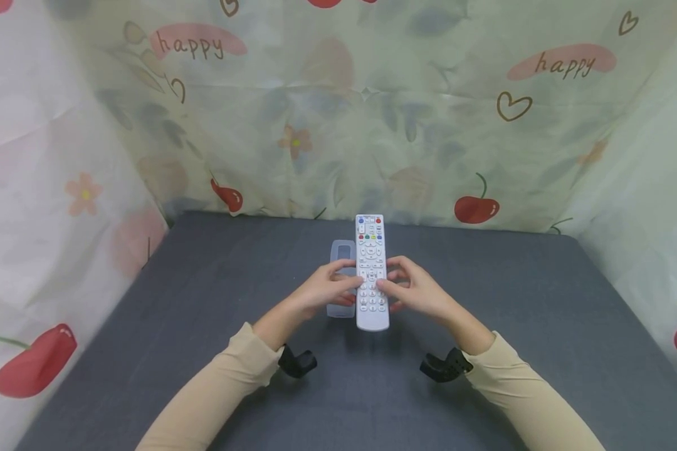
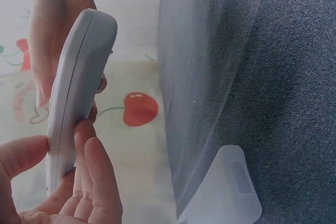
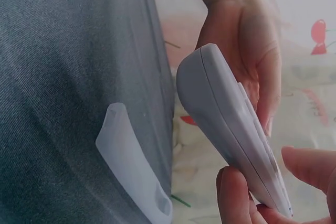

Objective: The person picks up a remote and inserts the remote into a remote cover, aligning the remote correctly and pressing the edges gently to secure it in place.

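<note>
A: Left to right, quick. Clear sleeve [image 1: 341,279] lies flat on the grey table [image 1: 203,326], partly under the left hand [image 1: 326,289]. It looks like a soft see-through cover with a window at the far end.

B: Anything in it?

A: No, it looks empty. The remote [image 1: 371,270] is out of it, held up off the table just right of the sleeve, buttons up.

B: Hands?

A: Left hand pinches the remote's left edge, thumb on top, fingers [image 2: 89,166] under. Right hand [image 1: 414,289] grips the right edge the same way, thumb on the keys.

B: Advice for the step?

A: My guess: keep both hands at mid-body so it stays level, and keep thumbs light on the buttons. Line its long axis with the sleeve's.

B: Background?

A: Cherry-print cloth [image 1: 474,207] all round.
</note>
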The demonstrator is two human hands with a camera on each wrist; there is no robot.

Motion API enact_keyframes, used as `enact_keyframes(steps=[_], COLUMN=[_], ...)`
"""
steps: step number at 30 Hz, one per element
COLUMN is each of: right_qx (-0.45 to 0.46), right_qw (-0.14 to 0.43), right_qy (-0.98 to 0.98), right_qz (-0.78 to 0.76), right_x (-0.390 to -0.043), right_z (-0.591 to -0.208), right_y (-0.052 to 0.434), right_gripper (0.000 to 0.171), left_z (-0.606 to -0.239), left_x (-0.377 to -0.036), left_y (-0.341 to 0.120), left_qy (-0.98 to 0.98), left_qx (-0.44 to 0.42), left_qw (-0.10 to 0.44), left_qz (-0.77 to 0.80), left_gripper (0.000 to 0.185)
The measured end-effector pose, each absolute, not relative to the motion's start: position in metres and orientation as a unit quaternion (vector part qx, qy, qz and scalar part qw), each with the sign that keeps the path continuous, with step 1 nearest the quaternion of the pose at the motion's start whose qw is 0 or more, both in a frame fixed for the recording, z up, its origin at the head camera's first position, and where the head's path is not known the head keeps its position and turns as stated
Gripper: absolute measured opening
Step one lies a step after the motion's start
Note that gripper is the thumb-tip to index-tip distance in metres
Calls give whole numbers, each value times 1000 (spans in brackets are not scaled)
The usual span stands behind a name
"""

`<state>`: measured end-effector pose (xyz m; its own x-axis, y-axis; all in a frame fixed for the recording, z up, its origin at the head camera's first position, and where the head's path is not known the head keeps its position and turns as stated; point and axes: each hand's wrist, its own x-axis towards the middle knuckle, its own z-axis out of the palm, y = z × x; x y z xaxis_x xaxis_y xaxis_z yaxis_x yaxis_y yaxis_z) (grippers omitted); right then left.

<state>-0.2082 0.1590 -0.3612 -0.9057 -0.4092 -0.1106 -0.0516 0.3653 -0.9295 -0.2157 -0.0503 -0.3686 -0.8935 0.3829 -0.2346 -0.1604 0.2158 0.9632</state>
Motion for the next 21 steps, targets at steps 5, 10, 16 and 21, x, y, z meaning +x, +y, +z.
enact_keyframes(steps=[5,10,16,21], right_qx=[-143,-147,-151,-155], right_qw=[162,158,152,150], right_qy=[808,810,815,816], right_qz=[-549,-545,-539,-537], right_x=[-207,-205,-204,-204], right_z=[-359,-357,-356,-356], right_y=[158,156,155,155], right_gripper=[55,55,55,57], left_z=[-366,-365,-365,-367], left_x=[-214,-213,-212,-212], left_y=[-54,-55,-56,-56], left_qy=[748,748,746,745], left_qx=[82,84,80,83], left_qw=[223,224,226,223], left_qz=[620,619,621,623], left_gripper=[51,51,53,53])
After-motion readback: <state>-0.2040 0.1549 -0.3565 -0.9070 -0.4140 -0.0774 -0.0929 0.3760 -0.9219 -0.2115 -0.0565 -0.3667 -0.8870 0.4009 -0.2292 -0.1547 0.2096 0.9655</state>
